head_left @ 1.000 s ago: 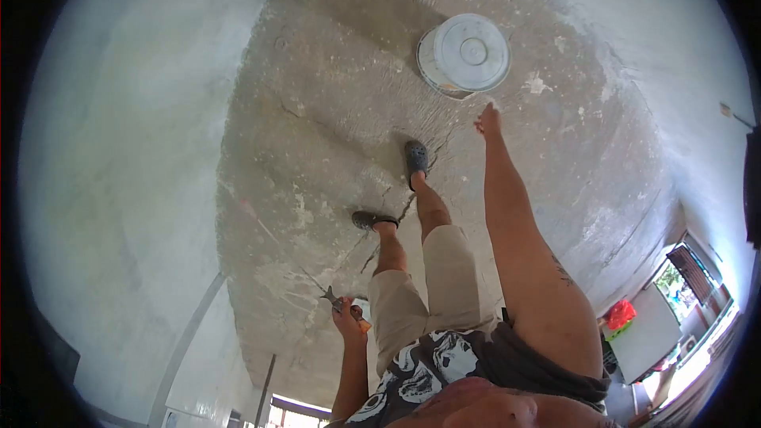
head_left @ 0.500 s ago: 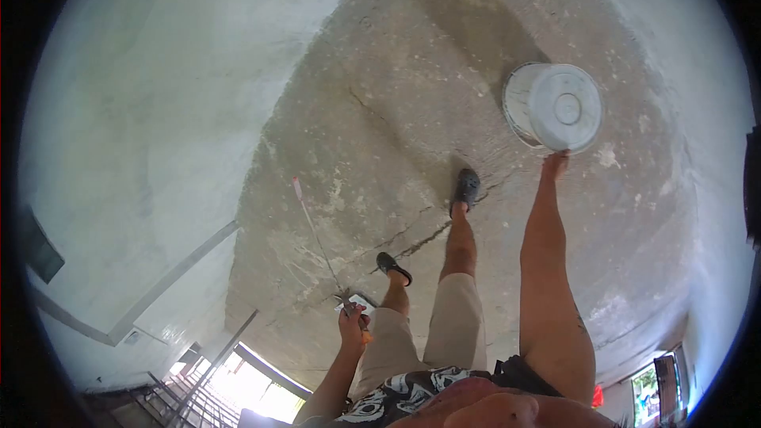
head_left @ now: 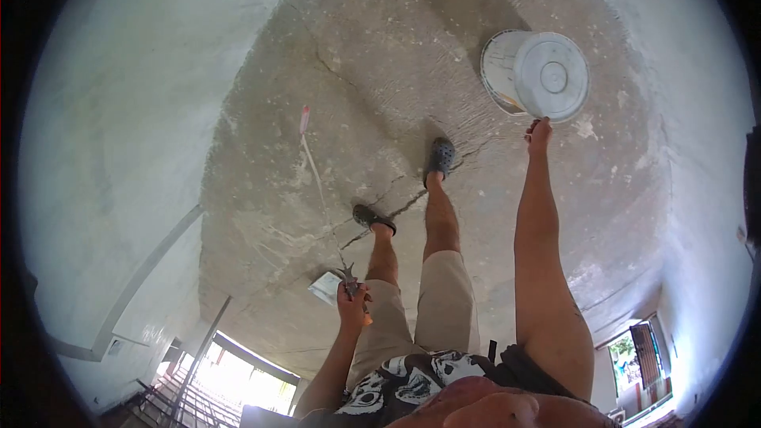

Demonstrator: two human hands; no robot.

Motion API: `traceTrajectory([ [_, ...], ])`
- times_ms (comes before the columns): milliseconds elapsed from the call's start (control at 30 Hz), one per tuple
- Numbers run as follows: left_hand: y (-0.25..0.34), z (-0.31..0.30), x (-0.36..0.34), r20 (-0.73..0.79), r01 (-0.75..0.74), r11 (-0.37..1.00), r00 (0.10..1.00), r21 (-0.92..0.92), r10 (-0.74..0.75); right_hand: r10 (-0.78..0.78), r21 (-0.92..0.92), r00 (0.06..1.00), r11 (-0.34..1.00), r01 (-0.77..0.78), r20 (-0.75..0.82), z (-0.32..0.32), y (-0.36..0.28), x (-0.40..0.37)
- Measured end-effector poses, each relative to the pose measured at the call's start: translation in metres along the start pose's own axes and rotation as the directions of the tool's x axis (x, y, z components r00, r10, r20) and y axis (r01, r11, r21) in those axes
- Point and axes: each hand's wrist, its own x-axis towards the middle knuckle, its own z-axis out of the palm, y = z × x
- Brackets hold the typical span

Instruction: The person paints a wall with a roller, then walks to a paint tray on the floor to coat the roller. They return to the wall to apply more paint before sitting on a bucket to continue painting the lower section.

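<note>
My left hand (head_left: 353,301) is closed around a grey metal tool (head_left: 348,276) with an orange part showing below the fingers. A white rectangular object (head_left: 323,288) lies on the floor just beyond that hand. With my right arm stretched forward, my right hand (head_left: 539,133) grips the near edge of a white bucket (head_left: 553,78). The bucket is tilted, its round flat face towards me, and a wire handle hangs at its side. How the fingers hook onto it is partly hidden.
A thin pale stick with a pink end (head_left: 304,120) extends across the cracked concrete floor (head_left: 380,55). My dark clogs (head_left: 441,157) are on the floor. Pale walls stand on both sides. Metal bars (head_left: 198,357) stand at lower left, and a doorway (head_left: 634,357) opens at lower right.
The view has shifted, so floor and feet appear higher and further left. My right hand still holds the bucket, now slightly higher in view. More of the white rectangular object shows.
</note>
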Motion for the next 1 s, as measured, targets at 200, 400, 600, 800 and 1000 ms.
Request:
traceTrajectory([
  [200, -0.003, -0.005, 0.001, 0.068, 0.013, 1.0, 0.998, 0.022, -0.014, 0.038, 0.04, 0.997, 0.998, -0.041, 0.07, -0.003, -0.012, 0.006],
  [400, -0.006, -0.021, 0.014, 0.02, 0.0, 0.998, 1.0, -0.061, 0.001, -0.033, -0.097, 0.998, 0.995, 0.027, -0.059, 0.043, -0.039, -0.029],
  [600, 0.002, -0.05, 0.037, 0.032, -0.051, 0.985, 0.998, -0.164, 0.057, -0.118, -0.18, 0.989, 0.978, 0.101, -0.09, 0.04, -0.027, 0.029],
  [800, -0.006, -0.103, 0.068, 0.059, -0.125, 0.96, 0.988, -0.249, 0.144, -0.49, -0.813, 0.779, 0.214, 0.542, 0.391, 0.043, 0.049, 0.066],
  [1000, 0.01, -0.181, 0.093, 0.06, -0.136, 0.957, 0.986, -0.256, 0.156, -0.285, -0.731, 0.733, -0.552, 0.401, 0.618, 0.118, 0.074, -0.208],
])
